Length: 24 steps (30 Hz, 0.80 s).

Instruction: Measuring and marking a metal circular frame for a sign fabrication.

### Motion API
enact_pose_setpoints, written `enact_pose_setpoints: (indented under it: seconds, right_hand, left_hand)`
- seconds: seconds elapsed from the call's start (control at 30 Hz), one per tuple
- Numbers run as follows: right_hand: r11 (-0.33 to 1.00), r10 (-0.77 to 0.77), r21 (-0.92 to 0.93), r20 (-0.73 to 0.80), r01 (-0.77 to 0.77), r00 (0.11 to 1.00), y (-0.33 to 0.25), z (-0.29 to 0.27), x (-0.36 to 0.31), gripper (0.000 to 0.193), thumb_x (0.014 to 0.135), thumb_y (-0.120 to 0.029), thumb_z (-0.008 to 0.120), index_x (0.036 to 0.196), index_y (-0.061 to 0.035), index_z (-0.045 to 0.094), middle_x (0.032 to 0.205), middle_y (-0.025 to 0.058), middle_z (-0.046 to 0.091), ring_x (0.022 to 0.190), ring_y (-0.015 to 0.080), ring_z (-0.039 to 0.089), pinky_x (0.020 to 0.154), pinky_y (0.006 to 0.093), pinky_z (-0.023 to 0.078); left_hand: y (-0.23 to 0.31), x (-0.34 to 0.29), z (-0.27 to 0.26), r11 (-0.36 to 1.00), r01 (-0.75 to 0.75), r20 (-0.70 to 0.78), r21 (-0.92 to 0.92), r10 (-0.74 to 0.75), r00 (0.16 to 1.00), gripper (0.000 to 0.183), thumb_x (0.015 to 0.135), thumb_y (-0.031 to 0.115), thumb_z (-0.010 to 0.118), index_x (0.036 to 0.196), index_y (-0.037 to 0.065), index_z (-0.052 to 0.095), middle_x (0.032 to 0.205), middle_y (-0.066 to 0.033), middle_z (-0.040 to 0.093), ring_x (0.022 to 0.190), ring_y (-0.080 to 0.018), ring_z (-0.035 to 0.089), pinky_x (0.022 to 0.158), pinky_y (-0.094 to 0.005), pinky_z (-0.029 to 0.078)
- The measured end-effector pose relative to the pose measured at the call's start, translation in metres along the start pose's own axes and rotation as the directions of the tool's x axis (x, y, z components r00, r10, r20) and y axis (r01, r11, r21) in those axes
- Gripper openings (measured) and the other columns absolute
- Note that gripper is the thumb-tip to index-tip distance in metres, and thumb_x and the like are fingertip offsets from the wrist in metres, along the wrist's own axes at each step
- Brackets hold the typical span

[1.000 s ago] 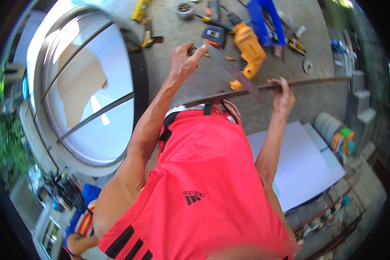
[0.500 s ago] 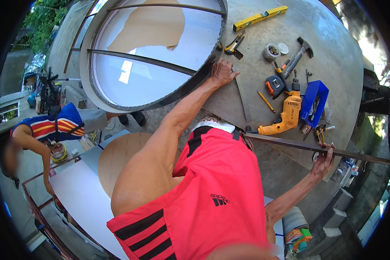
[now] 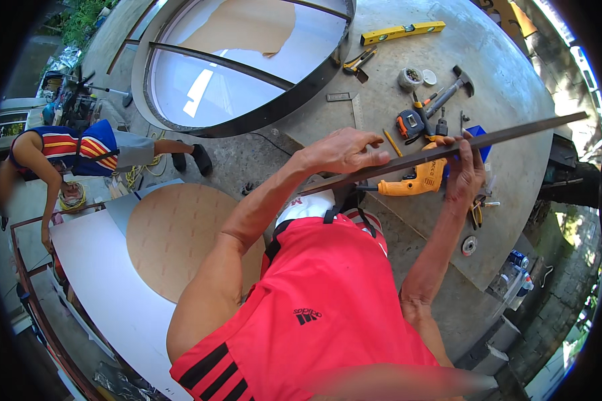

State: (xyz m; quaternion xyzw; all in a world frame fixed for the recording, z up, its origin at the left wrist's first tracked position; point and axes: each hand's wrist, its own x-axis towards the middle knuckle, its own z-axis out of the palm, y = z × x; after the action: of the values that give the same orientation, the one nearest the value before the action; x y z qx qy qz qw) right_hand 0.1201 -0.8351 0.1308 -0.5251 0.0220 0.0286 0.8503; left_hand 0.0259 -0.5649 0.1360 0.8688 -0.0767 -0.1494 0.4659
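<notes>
My right hand (image 3: pixel 464 175) is closed around a long dark metal bar (image 3: pixel 528 130), which slants up to the right over the table. Beside the bar's left part is my left hand (image 3: pixel 349 152), thumb and forefinger apart, with nothing seen between them. Whether it touches the bar I cannot tell. Under the bar lies a yellow power drill (image 3: pixel 415 180), partly covered. A tape measure (image 3: pixel 411 124) and a yellow pencil (image 3: pixel 392 143) lie just beyond. A metal try square (image 3: pixel 356 110) rests near the table's left edge.
A large round dark-rimmed frame (image 3: pixel 274 119) with crossbars stands far left. A spirit level (image 3: pixel 403 32), utility knife (image 3: pixel 359 63), hammer (image 3: pixel 456 87), jar (image 3: pixel 409 79) and partly hidden blue bin (image 3: pixel 477 137) sit on the table (image 3: pixel 508 73). Another person (image 3: pixel 73 150) bends at left, near a round brown board (image 3: pixel 180 234).
My right hand has raised the bar and brought it left and farther over the table, tilting it up at the right. My left hand has left the try square and come nearer the bar.
</notes>
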Motion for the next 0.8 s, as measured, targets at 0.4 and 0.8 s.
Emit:
enact_pose_setpoints:
  seconds: [0.4, 0.8]
  right_hand:
    - [0.988, 0.149, 0.002, 0.300, -0.157, 0.942, 0.064, 0.130, -0.027, 0.036, 0.093, -0.010, 0.072, 0.121, 0.0092, 0.058, 0.092, 0.0210, 0.072, 0.082, 0.0298, 0.075, 0.075, 0.0391, 0.064]
    - [0.858, 0.363, -0.493, 0.388, -0.142, 0.847, 0.130, 0.111, -0.047, 0.034, 0.102, -0.024, 0.058, 0.123, 0.0030, 0.066, 0.101, 0.0096, 0.069, 0.082, 0.0176, 0.070, 0.073, 0.0318, 0.062]
  left_hand:
    - [-0.019, -0.114, 0.001, 0.940, 0.307, -0.216, -0.147, -0.334, 0.918, 0.056, 0.085, 0.038, 0.078, 0.123, 0.000, 0.065, 0.095, -0.0170, 0.074, 0.092, -0.0277, 0.072, 0.082, -0.0381, 0.054]
    - [-0.081, -0.217, 0.001, 0.827, 0.406, -0.383, -0.389, -0.546, 0.745, 0.030, 0.088, 0.026, 0.077, 0.097, -0.001, 0.068, 0.073, -0.0036, 0.064, 0.066, -0.0107, 0.056, 0.060, -0.0293, 0.045]
